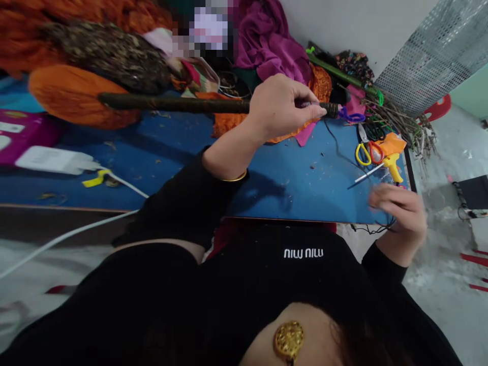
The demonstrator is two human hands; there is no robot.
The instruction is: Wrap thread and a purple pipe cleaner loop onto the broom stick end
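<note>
My left hand [280, 107] is closed around a long dark stick [183, 104], held level above the blue table, with thumb and fingertips pressed together near its right end. Coiled dark cord [331, 110] circles the stick just past my fingertips. At the stick's left end sits a rounded orange cloth-covered head [84, 96]. A thin dark string [335, 140] trails down from near the fingertips toward the scissors. Over the table's right front corner, my right hand [404, 208] is slightly blurred, its fingers drawn together; whatever is in them is too small to make out.
On the blue table [305, 188] lie scissors [368, 150], a yellow glue gun [392, 165] and a purple package [23, 137]. Orange cloth [229, 124] and magenta cloth [267, 40] are heaped behind. Thin twigs [407, 117] jut over the right edge. A white cable [64, 236] hangs at front left.
</note>
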